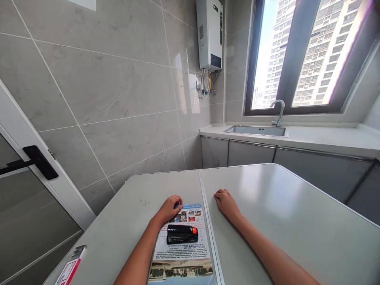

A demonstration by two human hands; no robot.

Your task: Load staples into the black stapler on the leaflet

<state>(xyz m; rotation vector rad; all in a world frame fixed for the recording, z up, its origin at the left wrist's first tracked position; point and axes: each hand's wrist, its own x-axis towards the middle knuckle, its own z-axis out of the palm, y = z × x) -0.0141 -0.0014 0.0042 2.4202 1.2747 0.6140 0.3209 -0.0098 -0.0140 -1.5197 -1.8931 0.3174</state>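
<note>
A printed leaflet [184, 249] lies flat on the grey folding table [282, 221], just left of the table's centre seam. A black stapler [181, 233] with an orange tip rests on the leaflet's middle. My left hand [170, 208] rests on the leaflet's top left corner, fingers curled loosely and pressed on the paper. My right hand [226, 202] lies on the bare tabletop just right of the seam, fingers curled under, holding nothing that I can see.
A red and white packet [70, 269] lies at the table's near left edge. Beyond the table a counter holds a sink [255, 130] with a tap [279, 113] under a window. A water heater [210, 33] hangs on the tiled wall. A door [29, 174] stands at left.
</note>
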